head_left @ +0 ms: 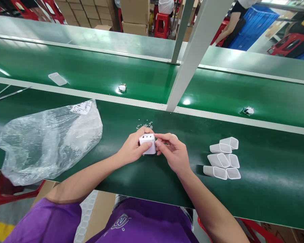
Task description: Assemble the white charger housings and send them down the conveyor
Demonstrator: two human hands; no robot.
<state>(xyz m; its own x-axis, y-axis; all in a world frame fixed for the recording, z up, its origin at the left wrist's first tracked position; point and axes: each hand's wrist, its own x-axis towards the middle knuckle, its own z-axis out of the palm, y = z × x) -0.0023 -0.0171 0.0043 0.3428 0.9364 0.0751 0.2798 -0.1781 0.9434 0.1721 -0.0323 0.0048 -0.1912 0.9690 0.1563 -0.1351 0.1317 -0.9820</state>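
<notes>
A white charger with several ports is held over the green bench, its port face turned up toward me. My left hand grips it from the left, thumb across its front. At the charger's right edge, my right hand has thumb and forefinger drawn together; whatever is between them is too small or hidden to make out. Just beyond my hands lies a scatter of tiny clear pieces. White open-ended plastic housings are grouped on the bench to the right.
A clear plastic bag with a handwritten label lies at left. A metal post rises behind my hands. Beyond the rail, the green conveyor carries a white tray-like piece and small circuit assemblies. People sit farther back.
</notes>
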